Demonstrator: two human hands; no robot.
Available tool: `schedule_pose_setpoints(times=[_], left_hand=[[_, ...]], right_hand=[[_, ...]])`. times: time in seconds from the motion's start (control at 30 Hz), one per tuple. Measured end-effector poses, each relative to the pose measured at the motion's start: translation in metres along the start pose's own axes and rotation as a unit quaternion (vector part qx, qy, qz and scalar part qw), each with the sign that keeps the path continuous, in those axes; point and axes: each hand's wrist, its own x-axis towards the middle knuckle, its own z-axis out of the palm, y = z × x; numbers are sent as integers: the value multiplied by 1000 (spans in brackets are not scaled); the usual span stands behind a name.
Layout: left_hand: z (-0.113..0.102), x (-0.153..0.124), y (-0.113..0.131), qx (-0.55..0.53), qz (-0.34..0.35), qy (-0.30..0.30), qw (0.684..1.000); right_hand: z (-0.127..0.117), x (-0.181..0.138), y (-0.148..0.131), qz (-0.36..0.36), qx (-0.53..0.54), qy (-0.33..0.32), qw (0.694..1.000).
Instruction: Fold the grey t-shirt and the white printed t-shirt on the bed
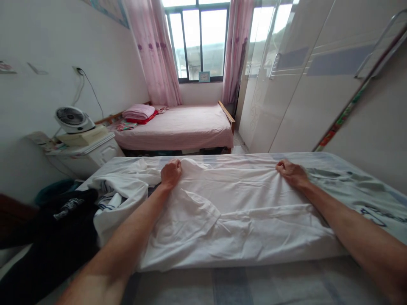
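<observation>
A white shirt (pixel 241 190) lies spread sideways across the bed in front of me, with a sleeve folded over its left part. My left hand (pixel 171 173) is closed on the shirt's far edge near the collar end. At the far right edge my right hand (pixel 291 171) pinches the fabric, and creases run from its fingers across the cloth. Between both hands the far edge looks pulled fairly straight. The near side of the shirt forms a long fold toward me.
Crumpled white clothes (pixel 127 186) and a black garment (pixel 63 228) lie at left. A grey-green printed shirt (pixel 359 195) is spread at right. Beyond stand a pink-covered bed (pixel 190 127), a fan (pixel 71 118) on a cabinet, and a white wardrobe (pixel 286 97).
</observation>
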Motion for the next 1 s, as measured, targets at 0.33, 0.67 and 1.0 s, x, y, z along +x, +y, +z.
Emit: schedule_pose_setpoints(times=[0.33,0.67,1.0], left_hand=[[-67,-109,4,-32,240,-156,958],[-65,-172,-16,13,223,-222,949],[-100,-162,-15,-108,119,-96,982]], right_hand=[[-63,-120,-21,-260,-6,18,965],[-24,-204,26,-204,-145,-51,967],[-71,-189,-69,-220,54,-81,971]])
